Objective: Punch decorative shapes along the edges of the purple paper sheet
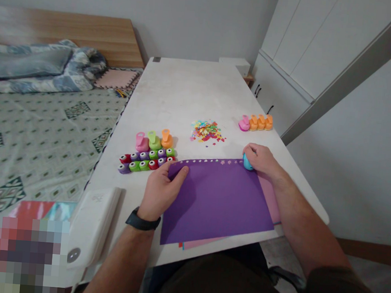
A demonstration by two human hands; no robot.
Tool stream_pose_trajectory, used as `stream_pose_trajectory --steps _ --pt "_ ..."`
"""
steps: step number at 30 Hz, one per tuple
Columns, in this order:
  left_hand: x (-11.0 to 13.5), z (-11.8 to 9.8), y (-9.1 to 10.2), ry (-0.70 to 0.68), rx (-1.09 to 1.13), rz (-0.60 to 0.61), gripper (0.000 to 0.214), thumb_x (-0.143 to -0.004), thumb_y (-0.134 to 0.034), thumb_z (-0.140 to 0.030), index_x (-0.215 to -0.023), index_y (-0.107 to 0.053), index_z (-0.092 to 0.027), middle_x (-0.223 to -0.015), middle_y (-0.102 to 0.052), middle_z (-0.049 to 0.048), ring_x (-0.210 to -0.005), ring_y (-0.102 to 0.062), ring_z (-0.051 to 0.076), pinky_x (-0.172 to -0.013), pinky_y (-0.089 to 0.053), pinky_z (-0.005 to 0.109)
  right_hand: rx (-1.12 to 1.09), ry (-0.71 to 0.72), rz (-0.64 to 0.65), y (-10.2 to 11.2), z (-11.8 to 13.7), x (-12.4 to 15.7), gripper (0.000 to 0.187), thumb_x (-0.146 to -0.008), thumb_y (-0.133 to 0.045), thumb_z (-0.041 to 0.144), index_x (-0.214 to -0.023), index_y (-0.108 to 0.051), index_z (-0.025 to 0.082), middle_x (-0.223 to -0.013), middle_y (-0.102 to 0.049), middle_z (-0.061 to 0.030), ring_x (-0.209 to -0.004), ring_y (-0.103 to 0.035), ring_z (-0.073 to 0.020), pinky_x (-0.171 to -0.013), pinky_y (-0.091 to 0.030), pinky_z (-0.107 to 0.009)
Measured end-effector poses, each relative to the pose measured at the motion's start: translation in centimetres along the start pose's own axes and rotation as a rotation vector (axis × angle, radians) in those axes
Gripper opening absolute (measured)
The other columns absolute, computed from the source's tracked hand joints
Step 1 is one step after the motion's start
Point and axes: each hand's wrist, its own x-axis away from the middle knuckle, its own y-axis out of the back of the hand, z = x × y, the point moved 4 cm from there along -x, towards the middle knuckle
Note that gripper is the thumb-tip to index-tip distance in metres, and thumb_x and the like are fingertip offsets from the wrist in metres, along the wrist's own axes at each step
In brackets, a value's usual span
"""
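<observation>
A purple sheet of paper point(218, 202) lies in front of me, with a row of small shapes punched along its far edge. My left hand point(163, 187) pinches the sheet's far left corner between thumb and fingers. At the far right corner, my right hand point(260, 158) is closed around a blue craft punch point(247, 162) set on the paper's edge. Pink paper point(269, 193) shows from under the purple sheet on the right and at the near edge. Beyond the sheet is a pile of colourful paper cut-outs point(207, 131).
Rows of small coloured punches point(144, 165) stand beside my left hand, with larger punches point(153, 141) behind them. Several more punches point(261, 123) line the table's right side. A white device point(92, 228) lies at the near left of the white table point(193, 85).
</observation>
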Motion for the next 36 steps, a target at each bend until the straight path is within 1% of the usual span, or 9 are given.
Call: stream_pose_trajectory --steps 6,13,20,26,31,36 --pt "0.06 0.0 -0.09 0.009 0.009 0.0 0.029 -0.092 -0.062 -0.047 -0.098 -0.069 -0.019 -0.083 -0.074 0.0016 -0.071 -0.065 0.017 -0.065 -0.048 0.027 0.025 0.035 -0.005 -0.18 -0.03 -0.15 0.028 -0.089 -0.046 0.029 -0.075 -0.068 0.019 -0.069 -0.067 -0.0018 -0.067 -0.057 -0.016 -0.063 -0.035 -0.028" --pt "0.09 -0.41 0.01 -0.012 0.01 -0.009 0.026 -0.091 -0.062 -0.043 -0.095 -0.069 -0.018 -0.08 -0.073 0.0017 -0.071 -0.064 0.017 -0.065 -0.046 0.026 0.057 0.022 0.0 -0.04 0.39 -0.15 0.027 -0.088 -0.046 0.028 -0.074 -0.068 0.019 -0.071 -0.068 -0.0023 -0.068 -0.058 -0.0161 -0.063 -0.035 -0.028" --pt "0.08 -0.52 0.0 -0.004 0.008 -0.01 0.027 -0.09 -0.063 -0.044 -0.095 -0.069 -0.018 -0.081 -0.073 0.0017 -0.071 -0.064 0.017 -0.065 -0.047 0.026 0.085 0.013 0.024 -0.06 0.74 -0.25 0.027 -0.087 -0.045 0.027 -0.074 -0.068 0.019 -0.071 -0.069 -0.0036 -0.068 -0.057 -0.0166 -0.063 -0.035 -0.028" --pt "0.11 -0.46 -0.03 -0.007 0.025 0.005 0.029 -0.091 -0.062 -0.045 -0.097 -0.069 -0.018 -0.082 -0.074 0.0027 -0.071 -0.065 0.017 -0.065 -0.049 0.026 0.081 -0.039 -0.048 0.09 0.49 -0.52 0.025 -0.084 -0.048 0.026 -0.068 -0.065 0.02 -0.07 -0.07 -0.0043 -0.068 -0.058 -0.0175 -0.063 -0.036 -0.029" --pt "0.15 -0.19 -0.08 0.001 0.04 0.013 0.031 -0.091 -0.061 -0.047 -0.097 -0.069 -0.017 -0.083 -0.075 0.0038 -0.072 -0.066 0.018 -0.064 -0.049 0.026 0.021 -0.043 -0.049 -0.12 0.13 -0.61 0.029 -0.087 -0.046 0.029 -0.074 -0.07 0.02 -0.073 -0.071 -0.0033 -0.071 -0.06 -0.0177 -0.065 -0.037 -0.028" --pt "0.13 0.08 -0.15 0.019 0.031 0.018 0.031 -0.092 -0.061 -0.047 -0.099 -0.069 -0.018 -0.087 -0.076 0.0039 -0.076 -0.067 0.019 -0.065 -0.049 0.026 -0.024 -0.056 -0.045 0.04 0.1 -0.34 0.028 -0.087 -0.049 0.034 -0.077 -0.072 0.021 -0.075 -0.071 -0.0017 -0.075 -0.062 -0.0183 -0.066 -0.037 -0.028"
